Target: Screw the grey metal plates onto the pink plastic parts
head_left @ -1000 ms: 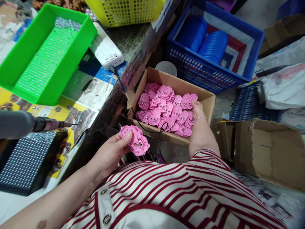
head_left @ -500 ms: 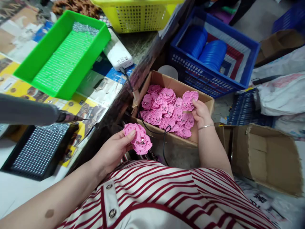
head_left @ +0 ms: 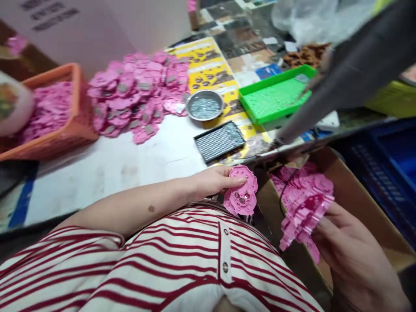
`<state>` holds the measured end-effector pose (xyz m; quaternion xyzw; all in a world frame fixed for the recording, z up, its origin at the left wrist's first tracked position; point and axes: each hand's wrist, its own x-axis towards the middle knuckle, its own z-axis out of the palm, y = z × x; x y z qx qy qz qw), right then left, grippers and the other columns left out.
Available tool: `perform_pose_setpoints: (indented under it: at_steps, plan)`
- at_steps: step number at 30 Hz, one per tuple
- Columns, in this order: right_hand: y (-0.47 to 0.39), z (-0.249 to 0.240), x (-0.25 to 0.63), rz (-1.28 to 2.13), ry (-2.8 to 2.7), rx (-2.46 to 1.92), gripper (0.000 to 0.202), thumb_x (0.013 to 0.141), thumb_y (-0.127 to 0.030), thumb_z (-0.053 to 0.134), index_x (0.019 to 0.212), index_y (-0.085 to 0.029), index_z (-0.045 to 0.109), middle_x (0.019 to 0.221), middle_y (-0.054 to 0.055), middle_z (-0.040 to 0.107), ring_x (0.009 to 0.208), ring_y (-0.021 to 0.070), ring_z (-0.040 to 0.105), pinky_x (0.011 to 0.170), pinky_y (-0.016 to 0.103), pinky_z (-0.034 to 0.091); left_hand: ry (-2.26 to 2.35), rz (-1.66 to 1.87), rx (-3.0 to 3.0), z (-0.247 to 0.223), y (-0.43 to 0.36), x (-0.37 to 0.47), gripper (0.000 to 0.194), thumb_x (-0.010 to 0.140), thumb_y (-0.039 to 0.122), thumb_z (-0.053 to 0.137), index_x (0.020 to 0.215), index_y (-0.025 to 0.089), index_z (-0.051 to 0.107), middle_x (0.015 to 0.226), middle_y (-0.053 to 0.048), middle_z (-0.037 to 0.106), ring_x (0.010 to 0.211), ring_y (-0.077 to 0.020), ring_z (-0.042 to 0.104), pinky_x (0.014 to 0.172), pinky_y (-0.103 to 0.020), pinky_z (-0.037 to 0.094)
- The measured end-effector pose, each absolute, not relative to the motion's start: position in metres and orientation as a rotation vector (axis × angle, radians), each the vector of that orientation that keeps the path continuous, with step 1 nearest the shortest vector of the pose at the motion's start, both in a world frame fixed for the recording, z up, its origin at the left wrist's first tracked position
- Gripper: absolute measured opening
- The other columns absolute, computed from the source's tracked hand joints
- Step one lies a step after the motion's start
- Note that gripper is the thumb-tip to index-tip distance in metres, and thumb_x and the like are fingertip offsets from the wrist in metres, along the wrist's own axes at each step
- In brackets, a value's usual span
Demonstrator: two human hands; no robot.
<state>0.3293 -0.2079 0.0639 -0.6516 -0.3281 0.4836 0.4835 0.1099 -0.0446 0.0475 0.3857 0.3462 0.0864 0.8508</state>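
Note:
My left hand (head_left: 221, 180) pinches a pink flower-shaped piece (head_left: 242, 203) with small shiny studs, held in front of the striped shirt near the table's edge. At the right, my right hand (head_left: 347, 242) grips a stack of pink pieces (head_left: 305, 216), seen edge-on with their rims fanned. Behind and below that stack is a cardboard box (head_left: 360, 195) with more pink pieces in it. The fingertips of my right hand are partly hidden by the stack.
On the table lie a pink heap (head_left: 139, 91), a metal bowl (head_left: 205, 117), a black tray (head_left: 219, 141) and a green tray (head_left: 260, 119). An orange basket (head_left: 76, 99) stands left. A grey tool (head_left: 338, 73) juts in from the upper right; a black cable hangs by the box.
The view has swung left, bringing the pink heap and orange basket into sight. My right hand has lifted a stack of pink pieces up from the box. My left hand still holds its piece.

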Motion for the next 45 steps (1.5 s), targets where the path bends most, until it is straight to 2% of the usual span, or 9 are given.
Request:
perform_pose_setpoints:
  at_steps: [3,6,10,16,21,24,31,40,45]
  plan:
    - [-0.171,0.085,0.289,1.359,-0.724,-1.55,0.03,0.074,-0.045,0.078,0.102,-0.039,0.074,0.101,0.008,0.076,0.087,0.0249,0.072,0.074,0.039,0.058,0.835,0.409,0.855,0.051,-0.032,0.054,0.054,0.057,0.056,0.093,0.086,0.014,0.077,0.079,-0.007,0.074,0.065,-0.0155,0.066,0.063,-0.026,0.053]
    - [-0.117,0.091,0.244,1.509,-0.933,-1.423,0.035,0.067,-0.049,0.084,0.097,-0.033,0.075,0.097,0.005,0.074,0.084,0.0191,0.068,0.079,0.034,0.056,1.035,0.702,0.892,0.047,-0.018,-0.016,0.053,0.06,0.054,0.091,0.089,0.013,0.076,0.08,-0.009,0.074,0.066,-0.0172,0.067,0.062,-0.027,0.053]
    - [-0.035,0.078,0.166,1.642,-1.142,-1.323,0.04,0.064,-0.055,0.084,0.082,-0.024,0.068,0.079,0.0,0.065,0.069,0.0115,0.057,0.066,0.027,0.048,1.289,1.021,0.843,0.037,-0.005,-0.118,0.043,0.061,0.046,0.091,0.084,0.014,0.073,0.074,-0.005,0.072,0.059,-0.0137,0.062,0.055,-0.023,0.047]
    - [0.051,0.046,0.038,1.618,-1.448,-1.547,0.035,0.078,-0.043,0.077,0.068,-0.018,0.055,0.058,-0.005,0.049,0.052,0.0077,0.042,0.051,0.024,0.036,1.59,1.17,0.786,0.022,0.007,-0.243,0.022,0.067,0.03,0.083,0.077,0.015,0.071,0.069,-0.005,0.071,0.059,-0.0156,0.061,0.058,-0.024,0.046]
    - [0.085,0.02,-0.026,1.424,-1.648,-1.677,0.027,0.092,-0.041,0.063,0.089,-0.014,0.062,0.079,-0.002,0.061,0.067,0.0073,0.055,0.063,0.024,0.051,1.727,1.125,0.818,0.015,0.017,-0.29,0.019,0.069,0.03,0.082,0.075,0.014,0.072,0.068,-0.005,0.07,0.055,-0.0147,0.056,0.058,-0.026,0.042]
    - [0.094,0.012,-0.043,1.345,-1.728,-1.68,0.028,0.092,-0.043,0.062,0.088,-0.015,0.063,0.084,0.0,0.063,0.073,0.0088,0.058,0.069,0.026,0.053,1.789,1.099,0.84,0.016,0.023,-0.303,0.019,0.069,0.03,0.083,0.074,0.015,0.073,0.066,-0.003,0.069,0.052,-0.0139,0.054,0.057,-0.025,0.041]
    - [0.097,0.013,-0.041,1.189,-1.857,-1.635,0.035,0.08,-0.039,0.071,0.055,-0.021,0.054,0.053,0.0,0.045,0.061,0.0141,0.045,0.063,0.031,0.036,1.841,1.143,0.84,0.024,0.025,-0.328,0.009,0.075,0.021,0.075,0.074,0.015,0.069,0.071,-0.002,0.069,0.057,-0.0132,0.058,0.061,-0.025,0.046]
    - [0.095,0.016,-0.027,1.161,-1.848,-1.619,0.029,0.068,-0.045,0.08,0.071,-0.02,0.065,0.059,0.002,0.055,0.062,0.0146,0.045,0.061,0.031,0.032,2.003,1.076,0.881,0.023,0.018,-0.388,0.013,0.073,0.02,0.079,0.082,0.015,0.071,0.07,-0.002,0.066,0.058,-0.0136,0.056,0.065,-0.029,0.046]
    - [0.093,0.015,-0.027,1.173,-1.764,-1.655,0.032,0.069,-0.048,0.079,0.077,-0.02,0.066,0.064,0.004,0.06,0.061,0.0149,0.048,0.057,0.031,0.034,2.112,0.986,1.019,0.012,0.027,-0.398,0.022,0.071,0.023,0.08,0.092,0.015,0.077,0.078,-0.005,0.069,0.067,-0.0179,0.059,0.072,-0.032,0.046]
